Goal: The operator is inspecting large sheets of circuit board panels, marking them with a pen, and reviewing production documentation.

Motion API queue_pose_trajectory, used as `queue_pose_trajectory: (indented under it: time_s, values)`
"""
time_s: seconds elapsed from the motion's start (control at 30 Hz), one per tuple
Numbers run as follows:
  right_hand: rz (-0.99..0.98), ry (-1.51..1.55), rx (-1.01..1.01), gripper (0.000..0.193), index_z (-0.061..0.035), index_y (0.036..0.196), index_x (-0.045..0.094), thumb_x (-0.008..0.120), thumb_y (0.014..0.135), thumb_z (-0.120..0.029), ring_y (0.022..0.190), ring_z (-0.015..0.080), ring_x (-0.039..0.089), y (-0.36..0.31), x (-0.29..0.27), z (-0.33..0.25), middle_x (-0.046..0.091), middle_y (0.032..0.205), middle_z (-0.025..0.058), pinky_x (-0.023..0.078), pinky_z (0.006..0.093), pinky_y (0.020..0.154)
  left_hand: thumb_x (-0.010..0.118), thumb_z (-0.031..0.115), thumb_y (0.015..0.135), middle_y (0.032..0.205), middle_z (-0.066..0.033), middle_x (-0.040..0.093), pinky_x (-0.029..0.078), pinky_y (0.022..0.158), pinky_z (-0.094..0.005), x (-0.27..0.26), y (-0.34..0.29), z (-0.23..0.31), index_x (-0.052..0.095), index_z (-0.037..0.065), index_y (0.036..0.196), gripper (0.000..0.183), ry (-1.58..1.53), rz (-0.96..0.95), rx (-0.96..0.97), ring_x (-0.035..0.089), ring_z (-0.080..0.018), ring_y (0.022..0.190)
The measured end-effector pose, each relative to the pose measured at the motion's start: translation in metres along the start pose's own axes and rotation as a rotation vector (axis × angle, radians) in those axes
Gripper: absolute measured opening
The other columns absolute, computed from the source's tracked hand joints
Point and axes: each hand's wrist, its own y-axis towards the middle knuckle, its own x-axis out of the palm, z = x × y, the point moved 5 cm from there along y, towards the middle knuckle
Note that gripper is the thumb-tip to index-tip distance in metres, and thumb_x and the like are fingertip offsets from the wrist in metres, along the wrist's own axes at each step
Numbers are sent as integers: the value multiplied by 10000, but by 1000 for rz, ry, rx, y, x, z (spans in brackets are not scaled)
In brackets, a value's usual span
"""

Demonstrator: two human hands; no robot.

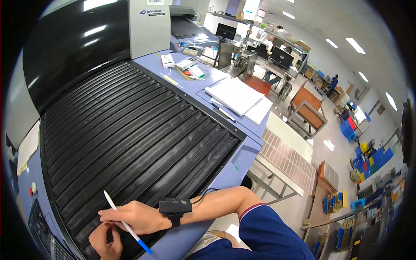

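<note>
My right hand point(132, 216) rests on the lower edge of a black ribbed bed point(130, 134) of a large machine and grips a white pen with a blue end point(126, 224), slanting up left. A black wrist device point(174, 207) with a cable sits on that forearm. My left hand point(104, 241) is just below it, fingers curled, touching the pen's lower part near the right hand's fingers.
The machine's blue top point(242, 119) carries a stack of white papers point(237, 96), a pen point(224, 113), small boxes point(167, 60) and tools. A black curved hood point(73, 43) rises behind. People sit at desks with monitors point(281, 56) far right; coloured bins point(372, 162) stand on the floor.
</note>
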Motion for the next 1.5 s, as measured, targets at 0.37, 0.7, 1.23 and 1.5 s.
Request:
queue_pose_trajectory:
  time_s: [0.37, 0.7, 1.23, 1.5]
  values:
    - [-18, -18, -15, 466, -12, 1264, 561, 651, 812, 54, 763, 298, 708, 2, 3, -4, 706, 988, 132, 580, 332, 639, 677, -26, 783, 888, -189, 694, 533, 663, -363, 1, -5, -7, 651, -33, 973, 191, -20, -92, -124, 691, -330, 744]
    - [-17, -22, -16, 442, -12, 1261, 563, 647, 832, 54, 791, 274, 714, 0, 4, -2, 705, 995, 124, 599, 325, 669, 653, -98, 771, 770, -174, 665, 517, 615, -316, 4, -2, -7, 612, -59, 879, 123, -90, -15, -124, 688, -297, 659]
    - [-75, -64, 55, 479, -46, 1280, 583, 674, 814, 20, 709, 276, 708, 8, -3, -5, 712, 973, 142, 584, 324, 607, 663, -69, 793, 720, -127, 654, 499, 549, -349, 8, 1, -12, 643, 12, 945, 173, -52, 8, -87, 666, -290, 602]
    - [-133, -87, 103, 413, -53, 1205, 634, 682, 804, 33, 759, 257, 729, 11, -1, -8, 694, 1164, 151, 595, 320, 638, 692, 4, 806, 800, -126, 697, 549, 567, -351, 2, 1, -11, 660, 37, 1030, 229, -55, -47, -73, 689, -280, 645]
